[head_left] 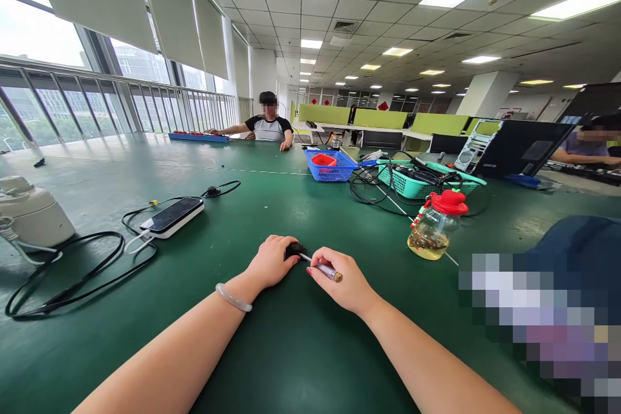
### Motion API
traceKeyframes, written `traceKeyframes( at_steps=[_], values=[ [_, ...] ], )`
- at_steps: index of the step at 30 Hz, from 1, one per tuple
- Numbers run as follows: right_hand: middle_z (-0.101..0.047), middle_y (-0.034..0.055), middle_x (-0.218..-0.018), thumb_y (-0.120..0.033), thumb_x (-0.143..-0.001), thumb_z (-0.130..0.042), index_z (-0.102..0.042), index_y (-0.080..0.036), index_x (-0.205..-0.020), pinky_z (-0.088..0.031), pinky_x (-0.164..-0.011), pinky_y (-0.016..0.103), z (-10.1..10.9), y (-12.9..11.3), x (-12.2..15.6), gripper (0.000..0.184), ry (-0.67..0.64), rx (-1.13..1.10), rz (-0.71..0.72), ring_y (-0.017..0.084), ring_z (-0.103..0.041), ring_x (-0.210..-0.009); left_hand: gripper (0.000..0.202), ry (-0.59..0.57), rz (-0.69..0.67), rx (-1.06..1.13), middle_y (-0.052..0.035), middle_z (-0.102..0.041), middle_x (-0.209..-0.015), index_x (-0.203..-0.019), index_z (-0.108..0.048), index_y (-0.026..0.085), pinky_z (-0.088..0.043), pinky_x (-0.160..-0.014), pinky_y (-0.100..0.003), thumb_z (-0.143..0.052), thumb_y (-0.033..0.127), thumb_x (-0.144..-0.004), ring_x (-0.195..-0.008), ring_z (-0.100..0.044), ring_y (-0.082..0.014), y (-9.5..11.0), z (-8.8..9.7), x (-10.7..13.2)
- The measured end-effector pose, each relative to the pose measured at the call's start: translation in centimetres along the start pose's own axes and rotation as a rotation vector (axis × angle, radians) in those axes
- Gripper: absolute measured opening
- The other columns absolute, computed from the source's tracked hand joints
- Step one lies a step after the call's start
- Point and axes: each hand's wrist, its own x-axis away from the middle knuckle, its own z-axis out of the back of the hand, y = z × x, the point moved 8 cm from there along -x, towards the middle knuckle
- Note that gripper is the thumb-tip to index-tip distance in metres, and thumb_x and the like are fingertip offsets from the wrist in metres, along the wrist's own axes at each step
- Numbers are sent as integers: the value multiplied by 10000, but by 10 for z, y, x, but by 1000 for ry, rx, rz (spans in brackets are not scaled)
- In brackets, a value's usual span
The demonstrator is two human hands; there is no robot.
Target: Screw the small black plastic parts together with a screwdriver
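On the green table, my left hand (275, 260) is closed around a small black part (295, 250), whose exact kind I cannot make out; the fingers cover much of it. A pale bracelet circles my left wrist. My right hand (342, 278) grips a screwdriver (326, 269) with a translucent purplish handle. Its thin metal shaft points up and left, with the tip at the black part. Whether the tip sits in a screw is too small to see.
A white power bank-like device (173, 217) with black cables lies to the left, near a white camera-like unit (33, 213). Right are a red-lidded bottle (436, 226), a blue basket (330, 173) and a green basket (412, 185) of cables. Other people sit ahead and to the right.
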Motion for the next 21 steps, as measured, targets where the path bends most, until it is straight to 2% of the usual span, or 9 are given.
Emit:
traceKeyframes(
  at_steps=[3, 5, 12, 21],
  values=[
    [-550, -37, -677, -262, -830, -584, -554, -225, -801, -396, -606, 237, -1, -1, 0, 56, -16, 28, 21, 133, -509, -643, 436, 10, 29, 21, -83, -665, -1169, -1261, -552, 229, -423, -1022, -440, -554, 343, -840, -1179, -524, -281, -3, 0, 1],
    [-568, -33, -694, -243, -826, -589, -557, -225, -811, -397, -609, 238, -2, -2, 0, 40, -28, 33, 34, 133, -516, -648, 456, 6, 29, 34, -81, -657, -1188, -1288, -530, 233, -418, -1029, -438, -546, 341, -846, -1193, -514, -278, -3, 0, 0],
    [-581, -23, -711, -241, -828, -594, -561, -228, -812, -399, -618, 242, -3, -2, 1, 39, -47, 13, 31, 139, -523, -660, 271, -6, 23, 52, -83, -669, -1087, -1076, -598, 206, -438, -988, -431, -548, 318, -835, -1113, -545, -277, -1, 1, -2],
    [-596, -21, -719, -241, -837, -583, -560, -233, -819, -408, -617, 248, -4, -4, 1, 31, -64, 16, 45, 144, -534, -667, 250, -11, 27, 35, -82, -661, -1100, -1092, -582, 204, -424, -1008, -419, -510, 231, -853, -1129, -533, -264, -2, -1, -3]
  ],
)
